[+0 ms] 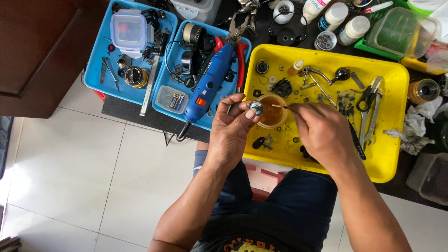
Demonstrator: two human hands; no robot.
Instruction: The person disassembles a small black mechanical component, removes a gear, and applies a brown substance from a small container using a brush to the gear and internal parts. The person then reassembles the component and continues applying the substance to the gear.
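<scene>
The left hand (232, 130) pinches a small round metal part (255, 108) between thumb and fingertips, and holds it up over the near edge of the yellow tray (387, 163). The right hand (322, 133) is closed around a thin stick (280, 107), and its tip points at the metal part, very close to it. It looks like the person is cleaning or greasing the little part with the stick, and the tip must go gently into a tiny spot while the left hand holds steady. Just behind the part sits a small round cup of brown liquid (273, 114) in the tray. Around it lie a black gear piece (282, 87), a silver crank handle with a dark knob (326, 77), and silver wrenches (371, 126) on the right. Left of the tray, a blue tray (170, 100) holds a blue rotary power tool (210, 86) and red pliers (240, 56). Another blue tray (95, 74) farther left holds a clear lidded box (128, 30). White bottles (343, 21) stand at the far edge, cut off at the top. I cannot tell just what the metal part is. The stick's tip is too small to see well, and the right hand hides some of the tray.
</scene>
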